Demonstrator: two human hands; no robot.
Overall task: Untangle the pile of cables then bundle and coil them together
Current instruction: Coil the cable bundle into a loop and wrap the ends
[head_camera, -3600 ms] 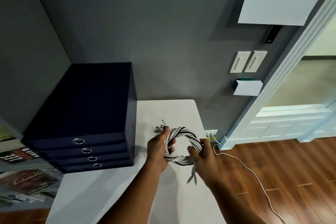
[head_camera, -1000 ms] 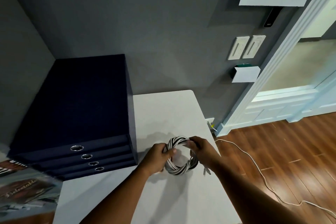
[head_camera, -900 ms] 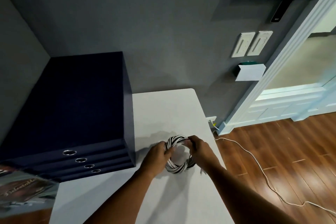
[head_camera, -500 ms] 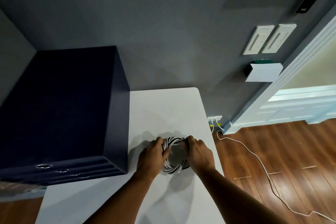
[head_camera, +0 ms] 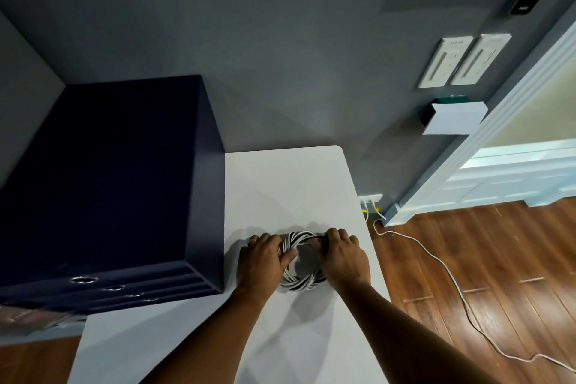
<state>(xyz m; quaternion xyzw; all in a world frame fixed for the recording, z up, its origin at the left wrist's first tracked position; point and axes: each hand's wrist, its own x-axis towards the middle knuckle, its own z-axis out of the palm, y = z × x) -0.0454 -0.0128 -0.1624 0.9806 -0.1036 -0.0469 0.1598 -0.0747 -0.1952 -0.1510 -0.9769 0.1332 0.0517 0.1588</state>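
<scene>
At the left the drawer box (head_camera: 109,181) stands on the table (head_camera: 280,184), so we have little room on that side. Our left hand (head_camera: 258,262) wraps the left side of the coil (head_camera: 300,282), fingers curled over the outside and thumb reaching into the ring. The coil, black and white strands twisted together, lies on the table between our hands, near the right edge. Our right hand (head_camera: 344,259) curls over its upper right side and grips the strands. We judge this to be the final setting-down. We should press both sides evenly, check for loose ends, which we cannot see here, and let go one hand at a time so no turn springs open. A white cord (head_camera: 436,262) lies on the floor, well apart.
</scene>
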